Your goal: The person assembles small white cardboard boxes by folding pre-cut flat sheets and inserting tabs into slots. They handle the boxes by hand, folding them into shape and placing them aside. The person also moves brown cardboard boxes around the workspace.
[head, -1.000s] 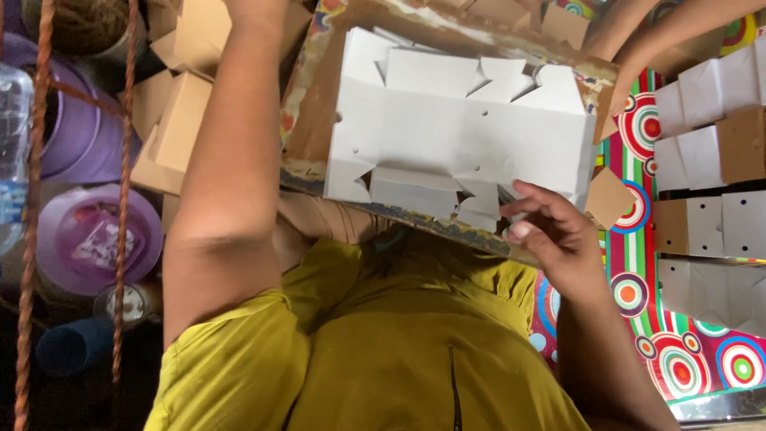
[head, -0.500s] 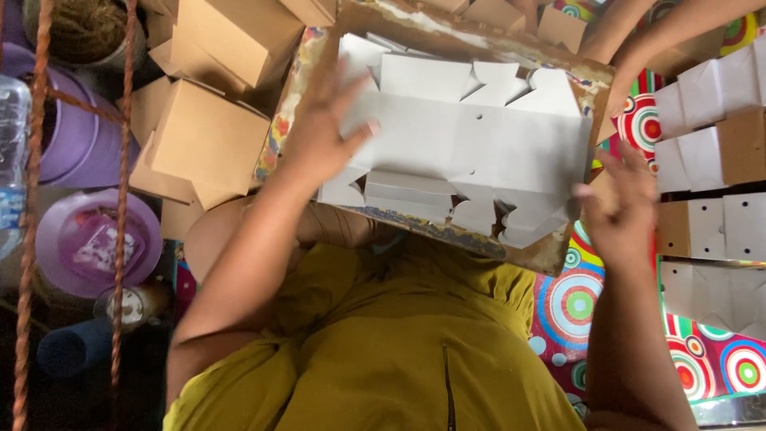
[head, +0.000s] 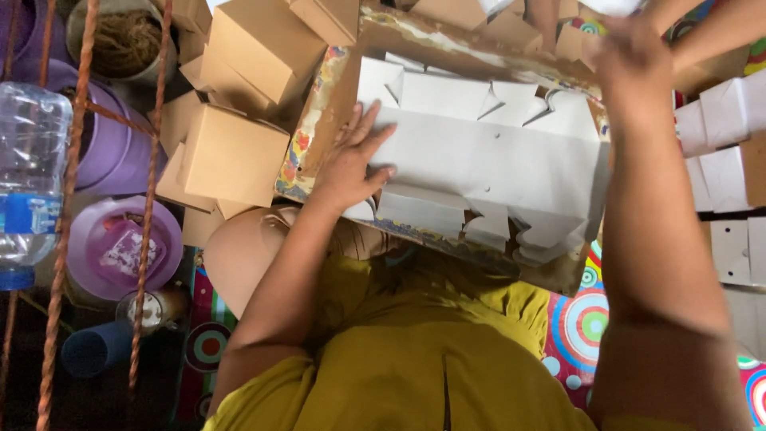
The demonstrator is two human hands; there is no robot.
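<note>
A stack of flat white die-cut cardboard blanks (head: 487, 160) lies on a worn brown board (head: 335, 104) across my lap. My left hand (head: 351, 164) rests flat on the stack's left end, fingers spread, holding nothing. My right hand (head: 630, 56) reaches over the far right corner of the board. It is blurred, so its grip does not show. A yellow garment (head: 415, 359) covers my lap below the board.
Folded brown cardboard boxes (head: 235, 152) are piled at the left. Further left are purple plastic basins (head: 120, 247), a clear water bottle (head: 28, 168) and rusty rods (head: 152, 183). White folded boxes (head: 726, 112) stand at the right. Another person's arm (head: 710, 32) reaches in at the top right.
My left arm came down from the brown boxes and its hand now lies flat on the white blanks. My right hand moved from the board's near edge up to its far right corner.
</note>
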